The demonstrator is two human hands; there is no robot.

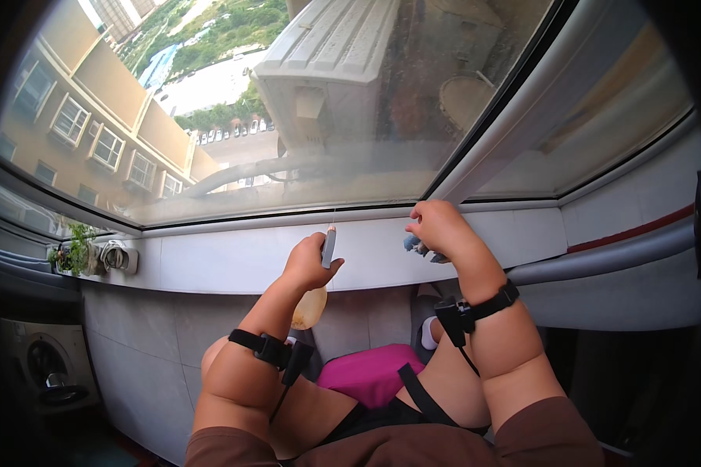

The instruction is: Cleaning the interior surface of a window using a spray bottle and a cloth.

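Observation:
My left hand point(311, 261) is closed around a slim grey-handled tool point(328, 248), upright, with a thin tip pointing at the window frame; its exact kind cannot be told. Below that hand is a rounded, yellowish translucent object point(310, 308), partly hidden by my wrist. My right hand point(438, 226) is bent over the white sill point(362, 251), close to the lower window frame point(280, 217). Small crumpled blue-grey pieces point(417, 245) show beneath its fingers; whether the fingers grip them cannot be seen.
A large window pane point(350, 169) rises behind the sill. At the sill's left end are a potted plant point(80, 248) and a coiled white cord point(115, 255). A grey pipe point(607, 251) runs at the right. A magenta bag point(371, 373) lies between my legs. A washing machine point(49, 362) stands far left.

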